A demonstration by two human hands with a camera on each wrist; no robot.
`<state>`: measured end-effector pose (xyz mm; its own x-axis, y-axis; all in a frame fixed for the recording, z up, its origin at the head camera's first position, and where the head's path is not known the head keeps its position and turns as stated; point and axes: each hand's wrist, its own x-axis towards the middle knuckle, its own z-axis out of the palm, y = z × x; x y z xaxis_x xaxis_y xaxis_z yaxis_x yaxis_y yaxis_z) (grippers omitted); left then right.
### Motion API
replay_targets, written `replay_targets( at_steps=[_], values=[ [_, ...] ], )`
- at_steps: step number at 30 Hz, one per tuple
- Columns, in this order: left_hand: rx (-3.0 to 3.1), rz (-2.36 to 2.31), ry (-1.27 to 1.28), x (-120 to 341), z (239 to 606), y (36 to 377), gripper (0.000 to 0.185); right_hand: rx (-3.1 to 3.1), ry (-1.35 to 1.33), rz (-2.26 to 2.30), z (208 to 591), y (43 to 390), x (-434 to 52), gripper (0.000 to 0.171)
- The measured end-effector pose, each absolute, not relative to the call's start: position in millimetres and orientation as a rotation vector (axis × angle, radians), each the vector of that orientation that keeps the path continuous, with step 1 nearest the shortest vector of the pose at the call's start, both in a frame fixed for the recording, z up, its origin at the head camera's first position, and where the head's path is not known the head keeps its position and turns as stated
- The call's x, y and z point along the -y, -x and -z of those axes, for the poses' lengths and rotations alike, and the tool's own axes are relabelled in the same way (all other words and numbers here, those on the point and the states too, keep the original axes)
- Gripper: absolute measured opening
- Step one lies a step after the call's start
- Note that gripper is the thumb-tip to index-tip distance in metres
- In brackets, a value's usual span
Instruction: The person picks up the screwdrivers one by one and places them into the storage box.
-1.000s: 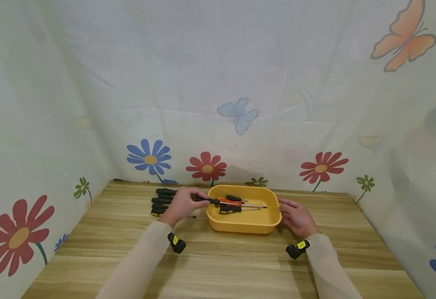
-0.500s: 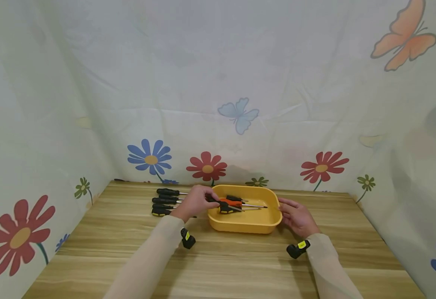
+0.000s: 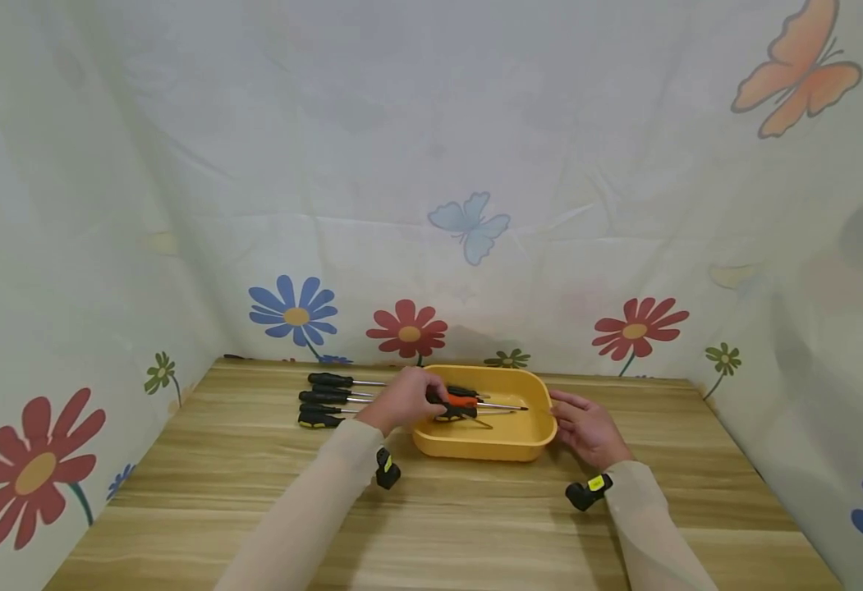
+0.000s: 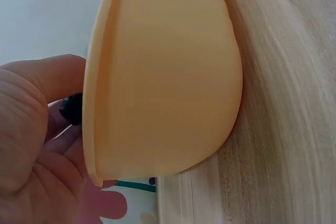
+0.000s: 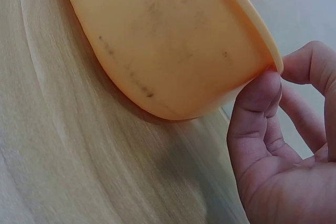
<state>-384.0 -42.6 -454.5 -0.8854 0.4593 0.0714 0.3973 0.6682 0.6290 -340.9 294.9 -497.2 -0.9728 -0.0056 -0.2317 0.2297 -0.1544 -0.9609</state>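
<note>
A pale cloth (image 3: 357, 156) printed with flowers and butterflies closes in the back and both sides of my wooden table (image 3: 475, 525). My light sleeves (image 3: 291, 517) reach in from the near edge, over the wood. Toward the back sits a yellow box (image 3: 483, 451); its end wall stands between my left wrist and the tools inside, hiding most of them from that side. My right hand (image 3: 586, 427) pinches the box's right rim, thumb outside and fingers behind. My left hand (image 3: 405, 398) reaches over the left rim, thumb and fingers pinched on a dark screwdriver handle (image 4: 72, 109). That handle lies between my fingertips, just inside the left rim, its shaft slanting toward the near side of the box. Left of the box, four screwdrivers (image 3: 325, 396) lie in a row on the table, partly behind my left hand. Inside, an orange screwdriver (image 3: 462, 401) and a small black screwdriver (image 3: 462, 391) lie just beyond my left fingertips.
</note>
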Motion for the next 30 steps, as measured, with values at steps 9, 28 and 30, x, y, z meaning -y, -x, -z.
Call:
replay_targets(
  at_steps=[9, 28, 30],
  values=[
    [-2.829, -0.826, -0.783, 33, 456, 384, 0.009, -1.918, -0.271, 2.262, 496, 341, -295, 0.054],
    [-2.916, -0.526, -0.962, 16, 460, 379, 0.02, -1.908, -0.281, 2.267, 497, 341, -296, 0.054],
    [-2.929, -0.496, -0.955, 15, 462, 380, 0.022, -1.91, -0.278, 2.263, 497, 341, -296, 0.055]
  ],
)
